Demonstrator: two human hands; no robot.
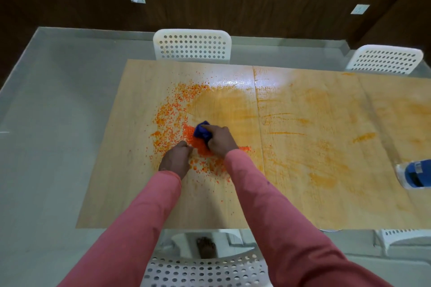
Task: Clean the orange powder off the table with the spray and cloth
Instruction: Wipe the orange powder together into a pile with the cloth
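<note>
On table [130, 193]: right hand [220, 141] grips cloth [201, 131]

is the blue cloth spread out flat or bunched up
Bunched up. The blue cloth is a small wad gripped by the right hand, pressed onto the orange powder on the table.

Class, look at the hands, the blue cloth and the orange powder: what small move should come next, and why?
Probably the right hand should drag the blue cloth toward the cupped left hand, since the orange powder is heaped between them, with loose grains still scattered on the table.
</note>
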